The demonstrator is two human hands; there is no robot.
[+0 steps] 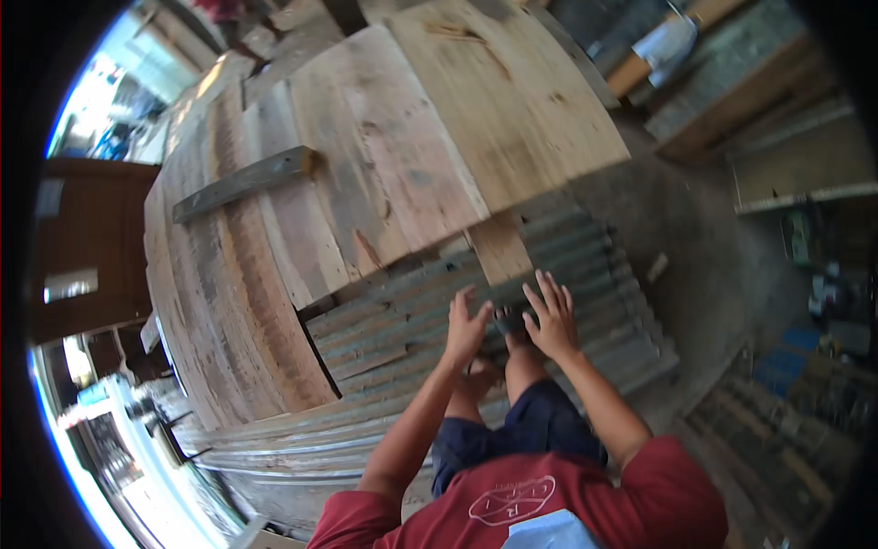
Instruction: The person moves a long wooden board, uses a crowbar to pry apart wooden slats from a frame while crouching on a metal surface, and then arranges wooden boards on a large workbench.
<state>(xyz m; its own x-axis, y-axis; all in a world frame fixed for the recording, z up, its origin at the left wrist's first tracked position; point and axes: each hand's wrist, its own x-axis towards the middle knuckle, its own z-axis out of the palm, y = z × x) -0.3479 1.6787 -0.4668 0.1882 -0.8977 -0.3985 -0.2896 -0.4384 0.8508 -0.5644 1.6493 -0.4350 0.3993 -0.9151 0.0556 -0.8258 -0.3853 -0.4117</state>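
Observation:
Both of my hands are raised in front of my body, holding nothing. My left hand [468, 331] has its thumb apart from its partly bent fingers. The fingers of my right hand [552, 322] are spread. Just beyond them, a short piece of wood [500, 252] sticks out from under wide wooden planks [412, 156] laid side by side. A narrow grey board [240, 186] rests across the planks on the left. Corrugated metal sheets [393, 334] lie below the planks and around my feet.
Dark cabinet-like wooden furniture [96, 247] stands at the left. At the far right are a large wooden frame [750, 110] and a white cloth or bag [668, 46]. Assorted items and slats [768, 439] lie at the lower right. Another person's legs [247, 41] show at the back left.

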